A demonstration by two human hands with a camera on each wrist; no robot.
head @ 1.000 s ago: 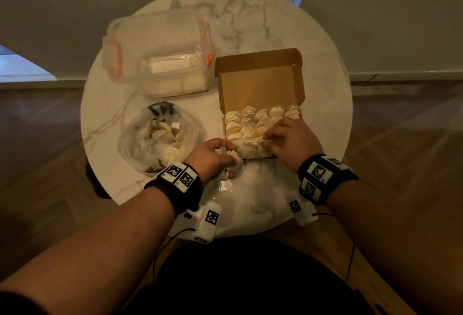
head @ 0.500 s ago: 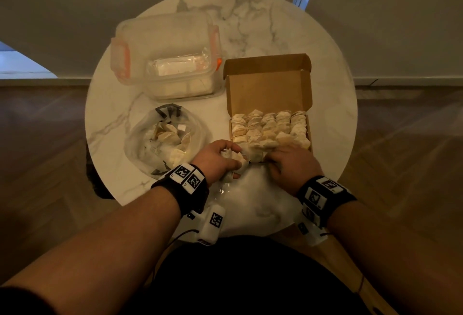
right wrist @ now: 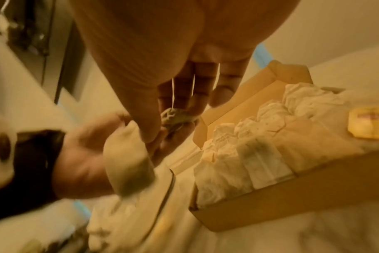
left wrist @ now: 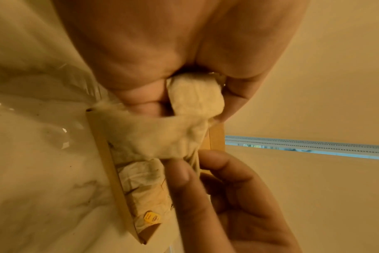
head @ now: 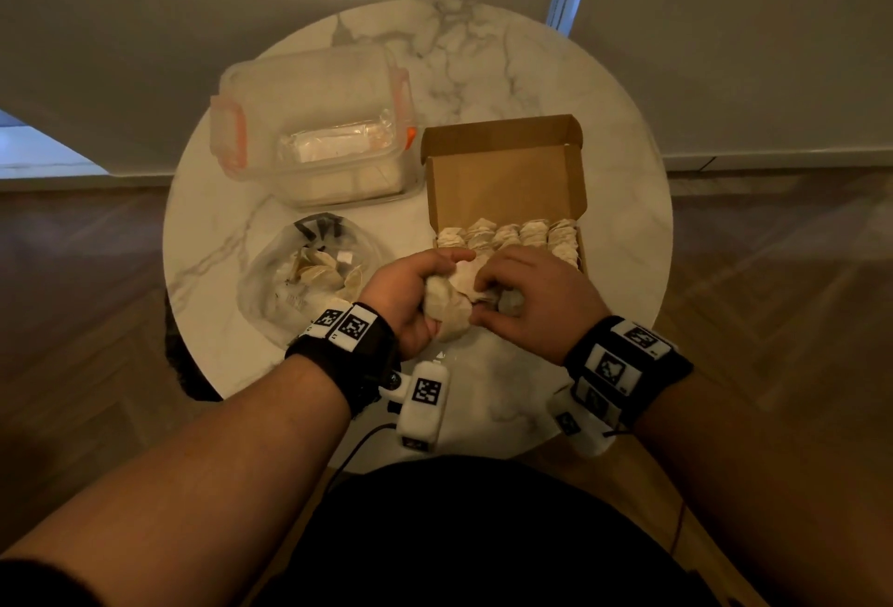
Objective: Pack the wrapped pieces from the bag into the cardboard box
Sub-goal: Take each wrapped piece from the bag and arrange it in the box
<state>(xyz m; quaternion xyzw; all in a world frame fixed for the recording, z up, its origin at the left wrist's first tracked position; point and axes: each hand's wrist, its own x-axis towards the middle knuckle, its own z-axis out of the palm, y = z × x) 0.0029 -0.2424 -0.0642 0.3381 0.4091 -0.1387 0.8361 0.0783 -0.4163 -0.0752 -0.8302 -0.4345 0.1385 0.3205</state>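
The open cardboard box (head: 505, 171) sits right of centre on the table, with rows of pale wrapped pieces (head: 531, 234) inside. Over its near left corner, my left hand (head: 425, 287) grips a small bunch of wrapped pieces (head: 449, 316); the left wrist view shows one piece (left wrist: 195, 97) held between fingers and thumb. My right hand (head: 483, 299) meets it and pinches one wrapped piece (left wrist: 160, 137) between thumb and fingertips (left wrist: 182, 172). In the right wrist view that pinched piece (right wrist: 175, 118) sits just left of the box (right wrist: 270, 196). The clear bag (head: 270, 287) lies left of my hands with more pieces inside.
A clear plastic container (head: 314, 128) with orange clips stands behind the bag, touching the box's left side. The round marble table (head: 483, 50) ends close to my wrists, with wooden floor all around and a wall behind.
My right hand left the box's front row and moved left to meet my left hand, taking hold of a piece there. My left hand rose slightly toward the box corner.
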